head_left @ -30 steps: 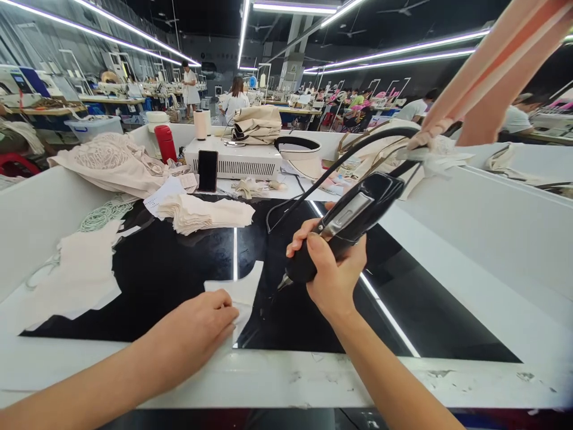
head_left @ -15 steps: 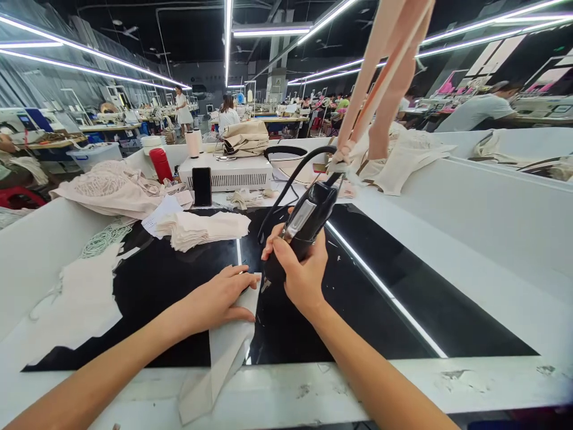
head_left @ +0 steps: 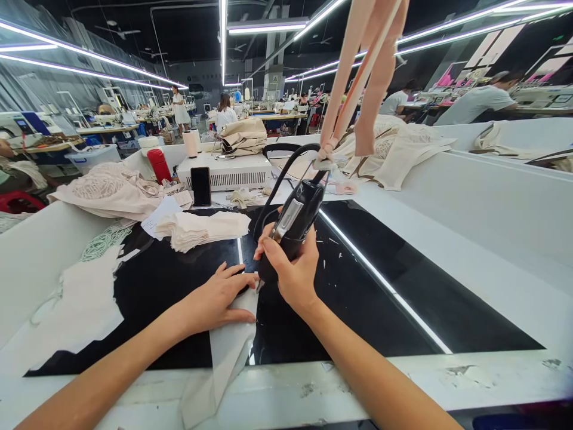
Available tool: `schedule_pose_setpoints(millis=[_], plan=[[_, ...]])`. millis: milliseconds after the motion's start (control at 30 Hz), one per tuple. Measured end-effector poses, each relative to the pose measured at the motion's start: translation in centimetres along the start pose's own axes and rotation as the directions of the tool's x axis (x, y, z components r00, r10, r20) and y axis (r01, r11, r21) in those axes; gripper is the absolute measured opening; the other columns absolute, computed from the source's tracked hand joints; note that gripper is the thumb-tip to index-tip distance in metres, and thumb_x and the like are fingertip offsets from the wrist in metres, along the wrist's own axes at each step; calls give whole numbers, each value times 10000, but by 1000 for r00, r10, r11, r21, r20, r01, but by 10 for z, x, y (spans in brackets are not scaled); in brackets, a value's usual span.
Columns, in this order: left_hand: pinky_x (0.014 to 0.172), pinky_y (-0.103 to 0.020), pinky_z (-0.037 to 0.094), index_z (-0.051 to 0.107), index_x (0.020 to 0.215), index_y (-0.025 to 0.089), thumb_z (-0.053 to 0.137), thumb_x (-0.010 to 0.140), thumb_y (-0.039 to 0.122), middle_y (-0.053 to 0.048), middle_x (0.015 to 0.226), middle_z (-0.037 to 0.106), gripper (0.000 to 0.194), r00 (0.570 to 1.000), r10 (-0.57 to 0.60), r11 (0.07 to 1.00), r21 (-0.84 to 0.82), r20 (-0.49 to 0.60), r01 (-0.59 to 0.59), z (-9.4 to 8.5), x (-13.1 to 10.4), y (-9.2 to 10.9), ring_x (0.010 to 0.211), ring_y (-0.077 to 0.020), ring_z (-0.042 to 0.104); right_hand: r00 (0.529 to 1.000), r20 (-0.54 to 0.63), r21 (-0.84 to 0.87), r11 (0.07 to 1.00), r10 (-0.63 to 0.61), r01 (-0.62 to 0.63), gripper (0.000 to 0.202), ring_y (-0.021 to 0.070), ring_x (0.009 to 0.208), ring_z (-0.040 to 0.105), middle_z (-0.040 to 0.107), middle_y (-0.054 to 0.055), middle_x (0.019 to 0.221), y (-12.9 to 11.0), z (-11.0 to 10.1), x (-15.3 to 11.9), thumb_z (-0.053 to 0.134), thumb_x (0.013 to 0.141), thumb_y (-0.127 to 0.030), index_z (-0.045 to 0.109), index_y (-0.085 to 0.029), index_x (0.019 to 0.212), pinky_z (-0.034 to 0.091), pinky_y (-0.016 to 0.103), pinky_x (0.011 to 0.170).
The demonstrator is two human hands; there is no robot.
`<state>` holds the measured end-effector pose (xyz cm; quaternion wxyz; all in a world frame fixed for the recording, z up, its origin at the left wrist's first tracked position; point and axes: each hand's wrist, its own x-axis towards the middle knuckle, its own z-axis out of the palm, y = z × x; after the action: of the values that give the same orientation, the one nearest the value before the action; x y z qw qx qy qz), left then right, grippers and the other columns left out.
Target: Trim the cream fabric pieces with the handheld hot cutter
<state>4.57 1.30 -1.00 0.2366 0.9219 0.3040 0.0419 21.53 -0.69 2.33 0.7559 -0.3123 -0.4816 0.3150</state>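
My right hand [head_left: 293, 266] is wrapped round a black electric clipper [head_left: 296, 218] with a silver plate on its side. The clipper is tilted, its lower end at the right edge of a pale fabric strip [head_left: 230, 352]. Pink cloth bands [head_left: 347, 89] tied to its top hang from above, and a black cord [head_left: 277, 182] loops away from it. On the strip lies my left hand [head_left: 226, 297], fingers spread and pressing down. Something dark shows partly under its fingertips; I cannot make out what. The strip's near end hangs over the table edge.
A stack of pale fabric pieces [head_left: 203, 230] lies on the black work surface [head_left: 380, 286], with more pale fabric [head_left: 85, 298] at left. Behind stand a phone [head_left: 200, 186], a red bottle-like object [head_left: 159, 166] and a white box [head_left: 226, 173]. White side walls [head_left: 501, 197] edge the table.
My right hand and the clipper have moved left, bringing the clipper's lower end against the strip's edge. The hanging bands have shifted left too. My left hand stays on the strip.
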Motion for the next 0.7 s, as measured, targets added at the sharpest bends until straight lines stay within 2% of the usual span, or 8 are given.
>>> schedule_pose_setpoints(millis=[167,333,700], plan=[[1265,-712,145,512,1367,263,790,919,395,-82,1514,559,544,1000,16,1000,18,-18,-16,1,-3,-2,1559,-327,310,1000,14,-11,1000,-13,14,281,91,538,601,629,-83,743,-2,3,-1,773,785,-278,531,-245,924,561,247,525],[1237,-756,149,574,1328,287,784,919,417,-72,1530,561,478,1000,24,999,42,-14,-23,0,-6,-4,1552,-365,317,1000,-9,-26,1000,-11,11,293,92,543,599,628,-82,766,-2,3,-1,780,779,-286,531,-250,928,585,253,523],[1219,-768,186,588,1332,294,800,902,437,-69,1537,560,500,999,33,994,102,-16,-32,-1,-5,-4,1516,-372,381,999,-15,-16,999,-37,37,292,94,540,610,648,-84,761,-3,2,1,782,796,-284,525,-256,932,570,243,505]])
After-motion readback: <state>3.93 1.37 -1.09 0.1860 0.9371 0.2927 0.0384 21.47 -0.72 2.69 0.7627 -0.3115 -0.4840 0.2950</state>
